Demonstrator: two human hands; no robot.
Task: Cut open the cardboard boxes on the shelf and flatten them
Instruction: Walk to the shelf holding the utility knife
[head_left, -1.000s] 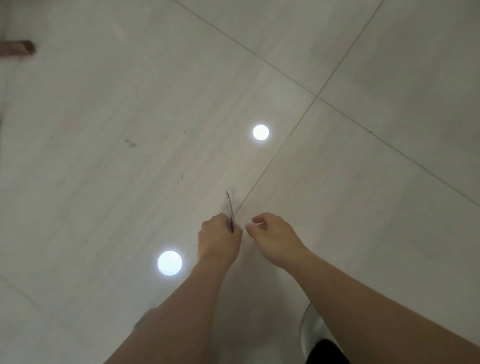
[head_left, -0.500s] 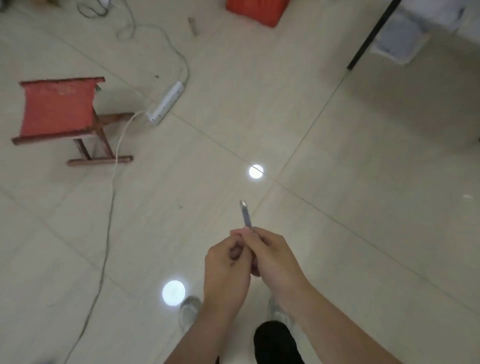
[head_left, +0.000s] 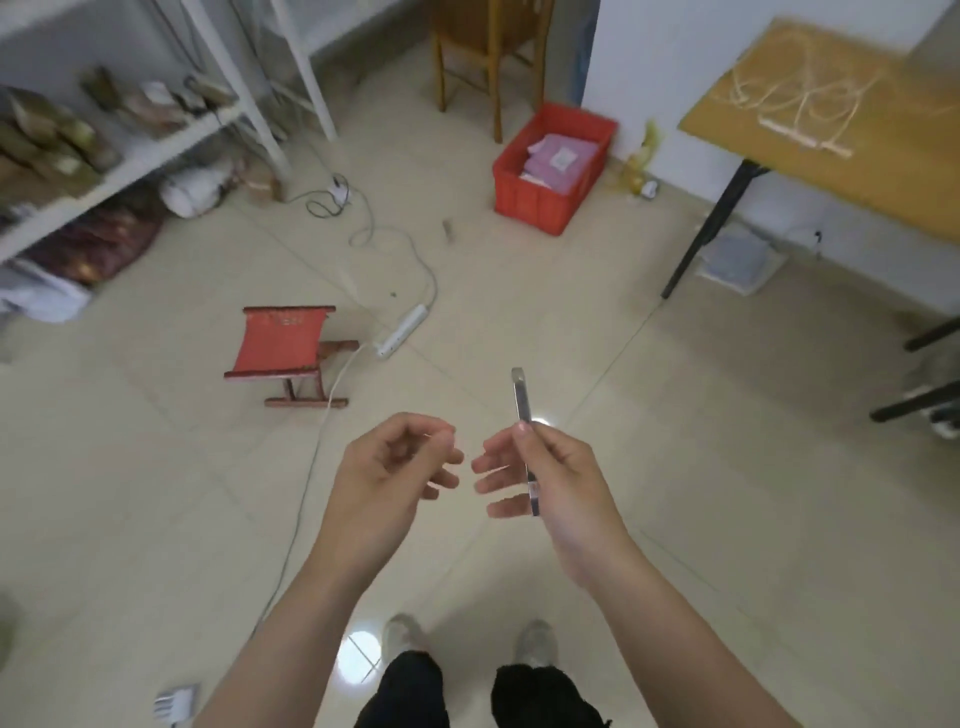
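— While the right hand (head_left: 561, 478) pinches that slim metal cutter (head_left: 522, 410) under its thumb, the other fingers straight and apart, what worries you in the head view?

— The grip, mostly. It is a light pinch rather than a full fist, and the tool's far end points up and away from the body. I cannot tell whether the blade is out. If it is, a slip could send it to the floor near the feet or across the left hand (head_left: 395, 467), which hangs just beside it, fingers loosely curled on nothing.

— And the walk over?

— A white cable (head_left: 311, 467) runs along the tiles from the power strip (head_left: 402, 331), passing close to the person's left side, and a small red stool (head_left: 280, 343) stands between the person and the shelf (head_left: 130, 161). Catching a foot on either while carrying a cutter would be the bad case.

— Where are the cardboard boxes (head_left: 47, 140)?

— On the shelf's middle tier, at the upper left of the picture, well apart from both hands. None looks opened or flattened from here, so I judge the cutting not yet begun.

— How do they look?

— Brown, crowded together and tilted at odd angles, though blurred. Tape and seams are too soft to make out. Bags and bundles sit on the floor beneath them, so I would guess there is little room to flatten anything right at the shelf.
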